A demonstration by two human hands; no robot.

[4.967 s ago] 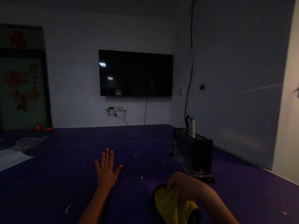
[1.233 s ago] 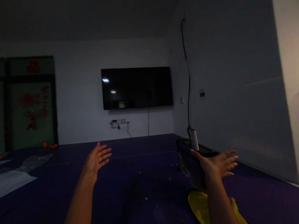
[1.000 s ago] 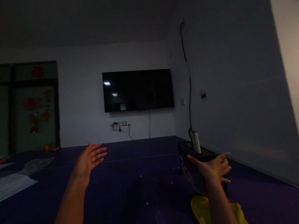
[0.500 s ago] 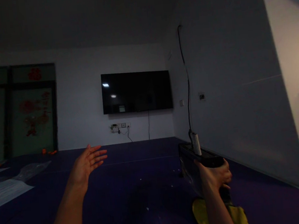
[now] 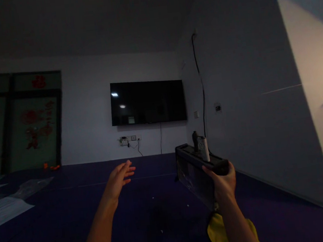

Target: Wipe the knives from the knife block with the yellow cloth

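My right hand (image 5: 226,181) grips the near end of a long dark box (image 5: 192,173) with a black rim and a side that looks clear. Its thumb lies along the rim, and the box is tilted. On top of the box stand a pale upright block (image 5: 204,149) and a black knob-like part (image 5: 195,141). My left hand (image 5: 121,180) hangs in the air to the left of the box, holding nothing, fingers stretched and a little apart. A yellow cloth-like thing (image 5: 217,232) lies under my right forearm, partly hidden by it. Darkness hides the box's contents.
The dark purple surface (image 5: 103,172) carries small white specks, with paper sheets (image 5: 5,211), crumpled clear plastic (image 5: 36,186) and orange items (image 5: 55,167) at left. A television (image 5: 147,102) hangs on the far wall. A black cable (image 5: 200,85) runs down the right wall.
My right hand has moved left and slightly up with the box, lifting it. My left hand has moved right, nearer the box, its fingers still stretched.
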